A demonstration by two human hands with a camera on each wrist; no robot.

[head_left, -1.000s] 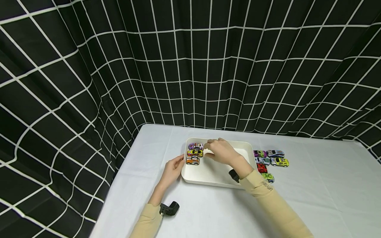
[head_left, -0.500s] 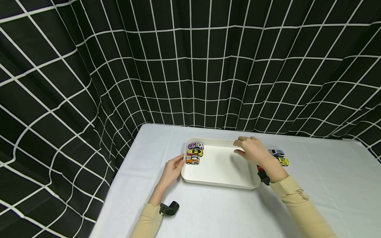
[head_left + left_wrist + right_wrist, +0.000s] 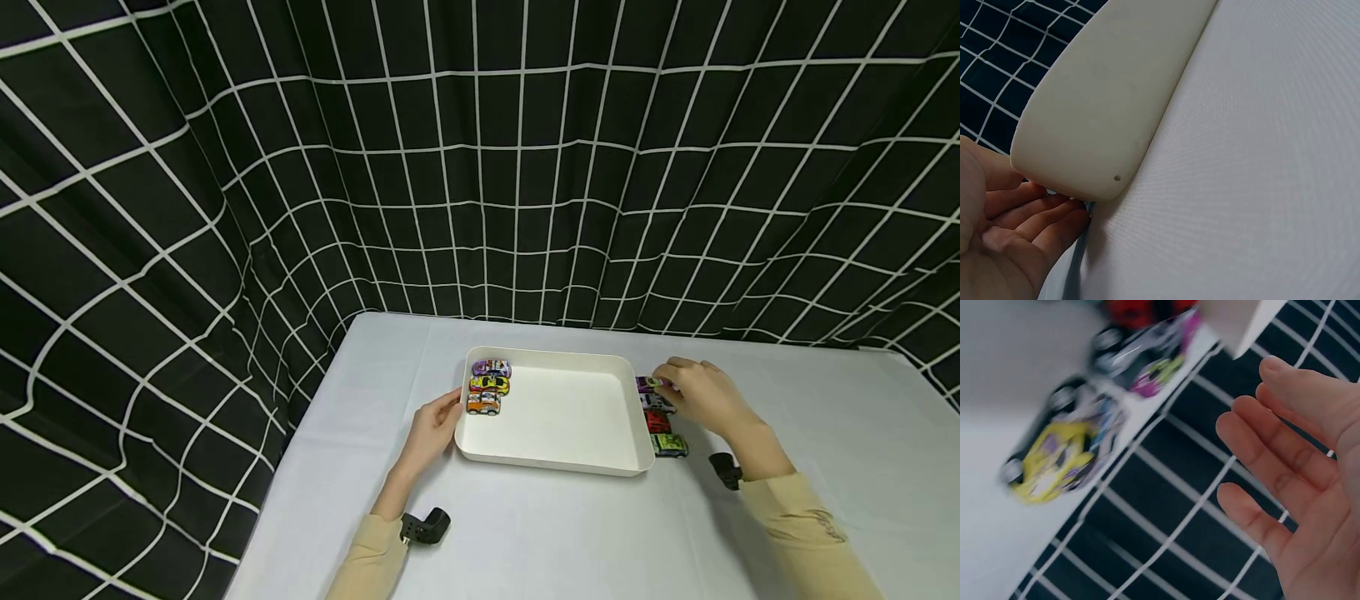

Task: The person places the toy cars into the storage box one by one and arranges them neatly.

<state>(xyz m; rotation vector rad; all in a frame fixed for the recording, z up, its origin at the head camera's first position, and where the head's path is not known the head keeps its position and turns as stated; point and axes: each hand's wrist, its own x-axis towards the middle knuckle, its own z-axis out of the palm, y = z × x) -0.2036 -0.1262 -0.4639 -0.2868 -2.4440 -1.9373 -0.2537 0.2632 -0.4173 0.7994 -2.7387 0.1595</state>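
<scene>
A shallow white tray [image 3: 558,417] rests on the table; three toy cars stand in a column along its left wall: purple-and-white [image 3: 491,367], yellow [image 3: 489,384] and orange [image 3: 483,404]. My left hand [image 3: 437,423] touches the tray's outer left wall, its relaxed fingers [image 3: 1054,219] against it in the left wrist view. My right hand [image 3: 701,396] hovers over the toy cars right of the tray, beside a purple-and-green car [image 3: 647,384]. In the right wrist view its fingers are parted with nothing between them; a yellow car [image 3: 1054,462] appears there, hidden by the hand in the head view.
A grey-white toy car [image 3: 657,402], a red one [image 3: 657,422] and a lime-green one [image 3: 670,445] line the tray's right wall. A white cloth covers the table [image 3: 540,533]. Behind hangs a black curtain [image 3: 525,183] with a white grid.
My right hand has moved right, from beside the cars inside the tray, across the tray, to the cars outside its right wall. My left hand has stayed at the left wall.
</scene>
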